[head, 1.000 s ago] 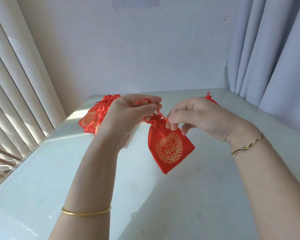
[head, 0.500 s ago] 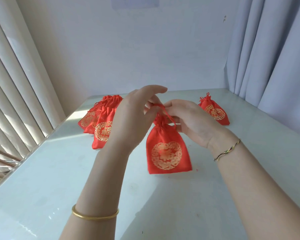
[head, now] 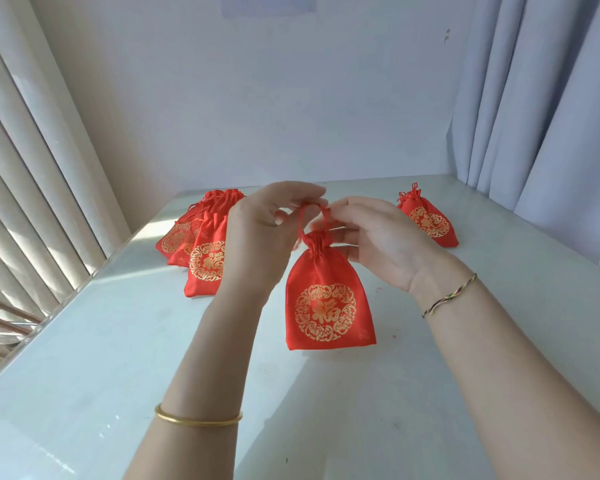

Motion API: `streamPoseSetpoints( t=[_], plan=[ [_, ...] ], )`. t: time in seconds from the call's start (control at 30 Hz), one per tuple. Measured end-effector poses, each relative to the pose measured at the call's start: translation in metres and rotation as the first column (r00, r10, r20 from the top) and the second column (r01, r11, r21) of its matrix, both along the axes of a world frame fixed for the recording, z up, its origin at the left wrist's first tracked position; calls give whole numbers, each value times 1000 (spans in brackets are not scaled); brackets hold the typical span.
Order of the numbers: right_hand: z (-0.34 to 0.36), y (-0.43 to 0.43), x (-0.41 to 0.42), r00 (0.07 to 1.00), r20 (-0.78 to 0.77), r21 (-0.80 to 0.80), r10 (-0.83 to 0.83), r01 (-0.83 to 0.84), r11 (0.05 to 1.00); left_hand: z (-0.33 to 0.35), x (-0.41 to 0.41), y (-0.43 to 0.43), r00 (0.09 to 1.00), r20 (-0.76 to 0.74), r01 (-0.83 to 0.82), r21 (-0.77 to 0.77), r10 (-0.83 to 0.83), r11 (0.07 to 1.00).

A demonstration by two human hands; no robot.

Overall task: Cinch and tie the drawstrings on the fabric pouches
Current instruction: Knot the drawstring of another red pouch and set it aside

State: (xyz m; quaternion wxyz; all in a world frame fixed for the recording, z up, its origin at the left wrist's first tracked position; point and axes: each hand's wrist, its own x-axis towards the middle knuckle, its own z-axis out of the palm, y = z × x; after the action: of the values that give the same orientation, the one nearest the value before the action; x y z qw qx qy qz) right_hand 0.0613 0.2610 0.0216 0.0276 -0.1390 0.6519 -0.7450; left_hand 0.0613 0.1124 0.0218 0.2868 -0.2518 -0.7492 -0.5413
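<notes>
Your left hand is curled, thumb and fingertips pinching the red drawstring above the pouch. Your right hand faces palm toward you, its fingers behind the gathered neck and its thumb and forefinger pinching the same string from the other side. The pouch hangs upright between your hands over the middle of the pale, glossy table; you cannot tell whether its bottom edge touches the top. The table sits in a corner, with a plain wall beyond, vertical blinds along your left and a grey curtain on your right. The neck is cinched tight, so nothing inside shows. A pile of pouches lies overlapping at the far left, near the blinds, and a single tied pouch lies far right, near the curtain. The left table edge runs just beside the blinds; bare tabletop spreads under and around your forearms.
</notes>
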Motion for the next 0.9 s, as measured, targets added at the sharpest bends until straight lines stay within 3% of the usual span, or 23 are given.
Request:
streamPoseSetpoints(
  t=[0.2,0.47,0.6,0.7,0.8,0.9],
  plan=[
    [-3,3,-3,979,-9,64,-203,203,977,-3,-4,-4,996,77,37,60,-41,998],
    [-10,22,-10,881,139,43,-453,451,891,-10,-16,-20,946,225,-208,-131,233,969],
    [-22,26,-14,807,206,108,-554,544,832,-13,-15,-13,901,285,-327,-50,327,944],
    [-31,21,-16,792,245,160,-559,535,829,-8,-8,-1,934,356,-104,293,-8,950],
    [-32,19,-17,794,264,163,-548,524,836,-4,-6,5,901,277,147,530,-335,835],
    [-32,18,-17,784,274,124,-557,546,829,-6,-8,6,890,311,120,548,-335,828]
  ],
)
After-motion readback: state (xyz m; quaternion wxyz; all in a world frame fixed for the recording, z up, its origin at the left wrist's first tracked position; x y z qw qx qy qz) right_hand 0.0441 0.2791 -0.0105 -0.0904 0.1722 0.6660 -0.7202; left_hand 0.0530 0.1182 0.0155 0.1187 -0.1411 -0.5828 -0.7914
